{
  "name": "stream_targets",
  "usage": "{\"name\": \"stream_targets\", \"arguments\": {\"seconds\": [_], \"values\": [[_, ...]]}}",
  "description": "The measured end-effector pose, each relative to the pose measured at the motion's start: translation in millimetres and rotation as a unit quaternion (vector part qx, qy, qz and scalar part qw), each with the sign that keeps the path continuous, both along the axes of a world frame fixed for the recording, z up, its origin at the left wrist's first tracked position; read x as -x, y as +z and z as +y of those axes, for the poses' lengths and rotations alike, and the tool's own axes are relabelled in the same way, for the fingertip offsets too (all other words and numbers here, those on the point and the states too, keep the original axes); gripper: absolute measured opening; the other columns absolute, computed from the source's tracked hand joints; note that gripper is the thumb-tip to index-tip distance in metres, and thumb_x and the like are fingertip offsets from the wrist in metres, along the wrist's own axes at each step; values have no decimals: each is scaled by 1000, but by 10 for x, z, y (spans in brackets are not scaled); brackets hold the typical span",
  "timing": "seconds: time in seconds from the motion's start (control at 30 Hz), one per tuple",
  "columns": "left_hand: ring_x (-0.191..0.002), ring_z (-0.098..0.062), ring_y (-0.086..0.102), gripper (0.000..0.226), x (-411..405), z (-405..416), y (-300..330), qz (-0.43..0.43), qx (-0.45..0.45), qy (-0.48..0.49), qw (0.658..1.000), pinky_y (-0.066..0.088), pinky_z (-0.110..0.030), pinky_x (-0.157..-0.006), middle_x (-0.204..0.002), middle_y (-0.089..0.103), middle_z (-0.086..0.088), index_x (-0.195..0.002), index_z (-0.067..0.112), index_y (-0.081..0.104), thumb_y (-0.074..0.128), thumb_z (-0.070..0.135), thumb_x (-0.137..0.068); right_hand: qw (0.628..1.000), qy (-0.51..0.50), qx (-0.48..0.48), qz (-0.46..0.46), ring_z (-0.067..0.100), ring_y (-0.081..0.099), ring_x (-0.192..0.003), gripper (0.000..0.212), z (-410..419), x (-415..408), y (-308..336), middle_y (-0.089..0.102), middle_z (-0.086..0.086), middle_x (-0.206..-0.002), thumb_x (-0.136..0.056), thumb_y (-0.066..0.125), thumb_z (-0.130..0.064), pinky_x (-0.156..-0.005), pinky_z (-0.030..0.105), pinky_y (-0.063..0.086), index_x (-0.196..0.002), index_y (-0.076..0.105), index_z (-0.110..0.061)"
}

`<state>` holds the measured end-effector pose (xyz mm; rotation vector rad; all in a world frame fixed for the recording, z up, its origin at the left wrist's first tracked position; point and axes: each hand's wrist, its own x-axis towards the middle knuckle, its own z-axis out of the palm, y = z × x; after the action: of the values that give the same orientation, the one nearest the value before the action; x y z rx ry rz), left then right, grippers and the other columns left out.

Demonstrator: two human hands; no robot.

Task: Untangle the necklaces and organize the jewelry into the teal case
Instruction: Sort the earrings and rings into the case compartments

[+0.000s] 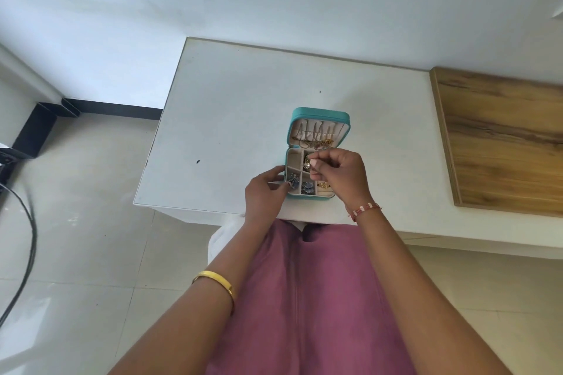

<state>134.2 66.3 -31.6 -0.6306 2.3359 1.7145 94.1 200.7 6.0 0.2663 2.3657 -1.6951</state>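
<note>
Two hands work at the open teal case mid-frame: the left hand grips its left edge, the right hand pinches a small gold piece over a compartment.

Bright, even daylight w/ a cool bluish cast on the wall beyond the white table. Shadows soft and faint; a dim one falls under the table's near edge. Left of the table, glossy floor tiles show pale glare patches. Wide-angle distortion bends lines far from the table, esp. at frame corners. Center fairly sharp; small items on the table lack fine detail, slightly soft.
</note>
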Motion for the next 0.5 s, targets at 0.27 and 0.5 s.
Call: {"name": "stream_targets", "arguments": {"seconds": [0.27, 0.5], "values": [[-81, -9, 63, 29, -13, -15, -52, 10, -9, 12, 1000, 42, -9, -75, -88, 69, 3, -109, 21, 67, 64, 8, -83, 991, 71, -113, 11, 3, 57, -49, 17, -269, 262, -85, 69, 14, -89, -85, 57, 3, -55, 11, 50, -97, 69, 1], [-80, -8, 61, 28, -13, -29, -72, 15, -17, 15, 1000, 42, -10, -75, -85, 67, 5, -108, 20, 67, 64, 8, -83, 990, 53, -128, 13, 31, 68, -69, 26, -245, 257, -54, 70, 19, -95, -88, 48, 7, -62, 20, 54, -100, 69, -1]]}}
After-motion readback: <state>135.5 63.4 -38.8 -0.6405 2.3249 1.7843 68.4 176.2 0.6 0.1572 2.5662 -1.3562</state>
